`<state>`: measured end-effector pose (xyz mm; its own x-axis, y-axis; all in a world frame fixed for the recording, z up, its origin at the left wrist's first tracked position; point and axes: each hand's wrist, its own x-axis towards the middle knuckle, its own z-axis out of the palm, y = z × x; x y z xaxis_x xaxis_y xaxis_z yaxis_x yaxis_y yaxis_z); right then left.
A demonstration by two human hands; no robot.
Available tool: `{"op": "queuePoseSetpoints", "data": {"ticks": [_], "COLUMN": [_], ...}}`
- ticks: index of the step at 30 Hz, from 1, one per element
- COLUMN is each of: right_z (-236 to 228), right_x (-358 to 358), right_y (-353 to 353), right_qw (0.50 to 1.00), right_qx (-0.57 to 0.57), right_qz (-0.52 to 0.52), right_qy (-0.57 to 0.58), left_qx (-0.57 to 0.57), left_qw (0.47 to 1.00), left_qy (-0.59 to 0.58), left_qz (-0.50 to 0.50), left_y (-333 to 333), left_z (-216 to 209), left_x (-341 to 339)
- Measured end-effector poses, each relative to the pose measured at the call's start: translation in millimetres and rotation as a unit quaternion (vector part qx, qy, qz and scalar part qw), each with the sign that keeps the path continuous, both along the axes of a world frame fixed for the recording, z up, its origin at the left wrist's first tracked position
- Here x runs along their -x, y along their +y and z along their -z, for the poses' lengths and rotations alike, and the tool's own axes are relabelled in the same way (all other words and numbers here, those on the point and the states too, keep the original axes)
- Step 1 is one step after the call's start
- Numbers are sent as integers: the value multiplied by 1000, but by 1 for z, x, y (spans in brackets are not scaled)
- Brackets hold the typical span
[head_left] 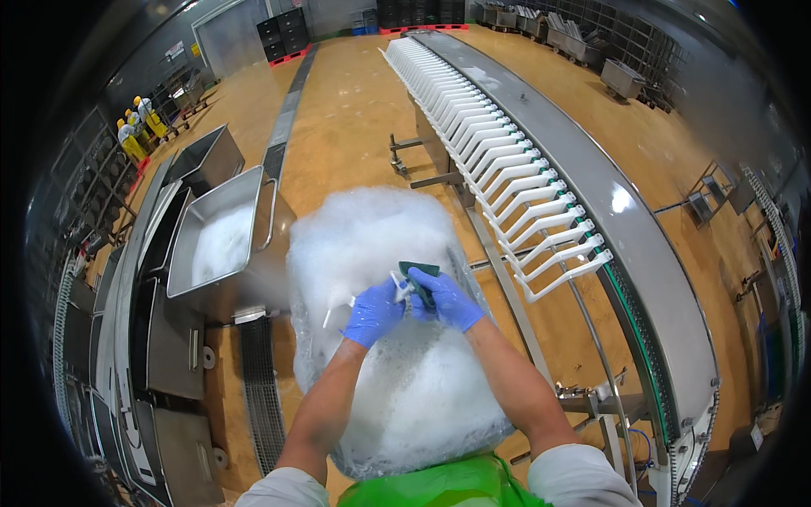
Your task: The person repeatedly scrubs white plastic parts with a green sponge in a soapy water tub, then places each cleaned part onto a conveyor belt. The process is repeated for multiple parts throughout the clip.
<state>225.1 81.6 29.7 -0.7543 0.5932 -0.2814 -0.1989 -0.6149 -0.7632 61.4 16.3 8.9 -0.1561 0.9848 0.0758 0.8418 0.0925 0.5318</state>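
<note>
While both gloved hands meet over a foam-filled tub, the left hand pinches a small white part and the right hand presses a green pad against it. The part is a pale, narrow plastic piece, wet and flecked with suds, sitting just above the foam between the two blue gloves. Left fingers are curled together around its lower end; right fingers are closed over the pad, thumb tucked beneath. Most of the part is covered by the gloves and the pad, so its full shape cannot be told. Thick white foam hides the tub's inside and nearly all of its rim, and a thin white stem pokes from the suds just left of the left hand. A green apron is cut off at the lower edge. To the right runs a curved conveyor lined with white arms; to the left stands a steel bin holding more foam.
</note>
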Motion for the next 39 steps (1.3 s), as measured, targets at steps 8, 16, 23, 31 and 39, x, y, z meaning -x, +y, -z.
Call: {"op": "queuePoseSetpoints", "data": {"ticks": [8,16,23,31,39], "right_z": [13,6,3,3,12], "right_x": [7,3,9,4,7], "right_y": [10,10,4,0,2], "right_qw": [999,1000,1000,998,998], "right_qx": [-38,10,6,36,-52], "right_qz": [-12,-20,11,-5,25], "right_qy": [10,-22,24,60,41], "left_qx": [-3,-52,-81,-97,-119], "left_qw": [999,998,996,993,990], "left_qy": [30,7,-12,-58,-60], "left_qz": [17,32,24,39,42], "left_y": [0,0,2,3,3], "left_z": [-9,-9,-6,-3,-1], "left_x": [0,-2,6,9,8]}}
